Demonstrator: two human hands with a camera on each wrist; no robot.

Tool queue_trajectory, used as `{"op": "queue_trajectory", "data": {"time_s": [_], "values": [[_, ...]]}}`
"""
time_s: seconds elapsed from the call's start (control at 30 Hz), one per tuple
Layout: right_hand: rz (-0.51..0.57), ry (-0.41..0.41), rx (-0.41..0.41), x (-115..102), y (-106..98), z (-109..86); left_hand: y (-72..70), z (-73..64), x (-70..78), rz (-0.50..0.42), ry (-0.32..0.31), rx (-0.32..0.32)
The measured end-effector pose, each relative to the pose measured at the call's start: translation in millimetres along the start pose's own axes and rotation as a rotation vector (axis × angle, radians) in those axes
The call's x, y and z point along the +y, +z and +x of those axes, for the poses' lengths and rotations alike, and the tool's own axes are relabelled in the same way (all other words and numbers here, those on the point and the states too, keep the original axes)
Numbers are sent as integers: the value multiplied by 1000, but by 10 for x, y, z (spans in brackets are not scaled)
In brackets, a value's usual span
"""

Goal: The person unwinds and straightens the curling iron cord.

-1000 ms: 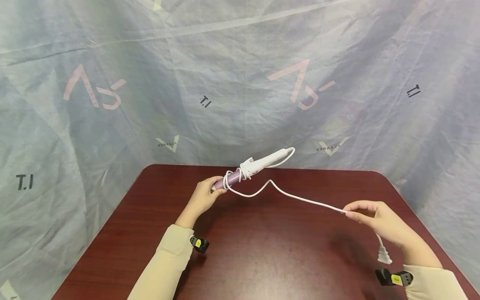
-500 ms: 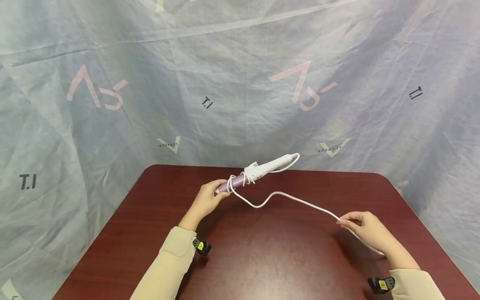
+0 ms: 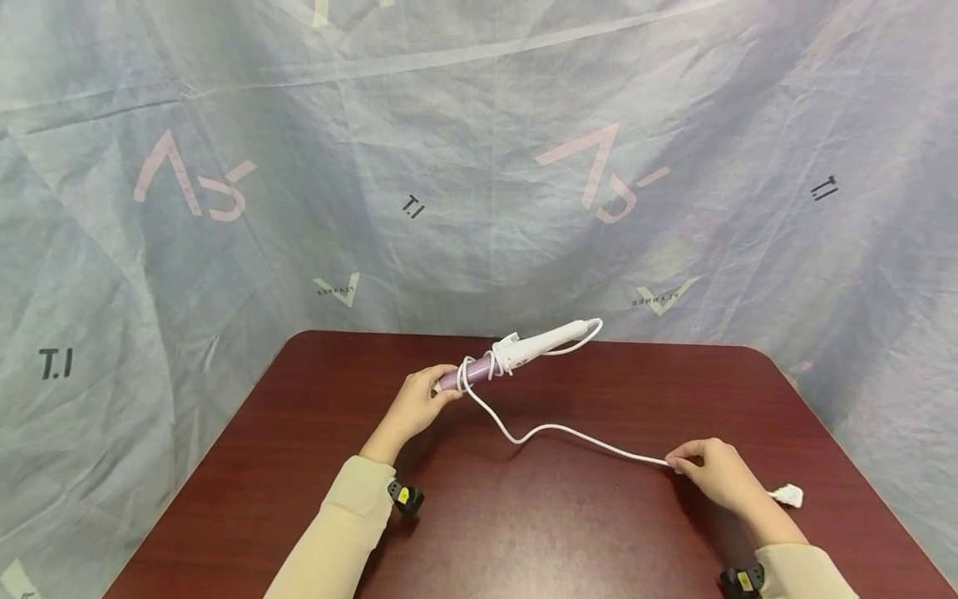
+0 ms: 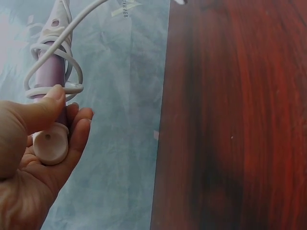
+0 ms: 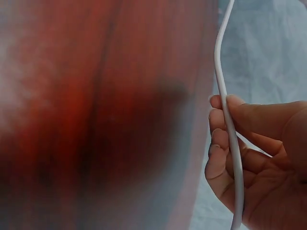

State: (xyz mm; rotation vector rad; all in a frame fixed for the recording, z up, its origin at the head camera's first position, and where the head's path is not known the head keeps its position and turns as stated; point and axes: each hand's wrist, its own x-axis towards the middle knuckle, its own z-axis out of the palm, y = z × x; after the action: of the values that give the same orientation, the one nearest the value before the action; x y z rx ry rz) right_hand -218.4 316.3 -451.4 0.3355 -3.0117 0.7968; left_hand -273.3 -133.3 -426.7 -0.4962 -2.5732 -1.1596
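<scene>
A curling iron point(image 3: 540, 342) with a white handle and a purple barrel point(image 4: 51, 72) is held up over the table, handle pointing away to the right. My left hand point(image 3: 416, 405) grips its barrel end; in the left wrist view the thumb and fingers wrap round it just behind the pale round tip point(image 4: 50, 144). Loops of its white power cord point(image 3: 557, 428) circle the barrel. From there the cord sags and runs right to my right hand point(image 3: 714, 474), which pinches it between thumb and fingers point(image 5: 219, 139). Beyond that hand the white plug point(image 3: 787, 496) shows past the wrist.
A dark red-brown table point(image 3: 524, 516) with rounded far corners lies under both hands. Behind it hangs a grey printed cloth point(image 3: 479, 166). Small black devices with yellow labels are strapped at both wrists, the left device point(image 3: 407, 497) and the right device point(image 3: 741, 580).
My right hand has moved lower and slightly left along with the cord, whose middle now sags lower. The curling iron in my left hand has dropped slightly and shifted right.
</scene>
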Motion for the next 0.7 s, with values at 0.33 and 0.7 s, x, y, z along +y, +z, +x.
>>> {"op": "queue_trajectory", "data": {"time_s": [0.33, 0.7], "values": [[-66, -52, 48, -6, 101, 2, 57, -8, 37, -8, 17, -6], [-37, -88, 51, -118, 29, 80, 92, 53, 83, 31, 54, -13]]}}
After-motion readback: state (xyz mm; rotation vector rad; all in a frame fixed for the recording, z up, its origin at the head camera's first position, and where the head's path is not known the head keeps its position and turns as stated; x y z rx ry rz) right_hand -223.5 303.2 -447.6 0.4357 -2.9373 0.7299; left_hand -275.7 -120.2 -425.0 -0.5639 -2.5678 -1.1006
